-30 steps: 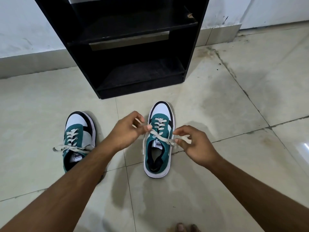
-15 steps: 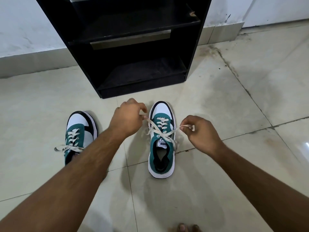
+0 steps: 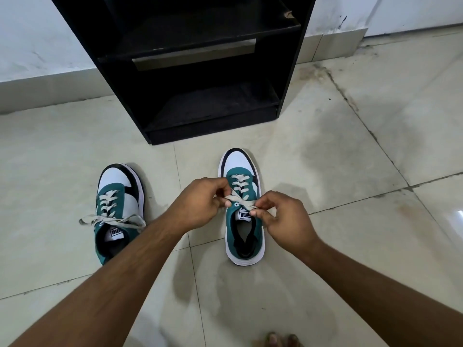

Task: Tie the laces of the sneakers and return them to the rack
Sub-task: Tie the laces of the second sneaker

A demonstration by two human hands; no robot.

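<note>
Two teal, white and black sneakers stand on the tiled floor, toes pointing at a black rack [image 3: 200, 71]. Over the right sneaker [image 3: 244, 236], my left hand [image 3: 198, 204] pinches one end of its cream lace [image 3: 238, 197] and my right hand [image 3: 285, 216] pinches the other end. The lace ends cross just above the tongue, between my two hands. The left sneaker [image 3: 117, 196] sits apart to the left, its lace [image 3: 112, 219] lying loose across the opening and over both sides. My left forearm covers the heel of that sneaker.
The rack has two dark shelves with nothing on them and stands against a pale wall [image 3: 37, 46] with a tiled skirting. Cream floor tiles [image 3: 350, 146] with dark grout lines spread around. Toes of a bare foot [image 3: 280, 340] show at the bottom edge.
My hands had pulled the lace ends wide apart to either side of the right sneaker. Now they have come together over its tongue, with the ends crossed between them.
</note>
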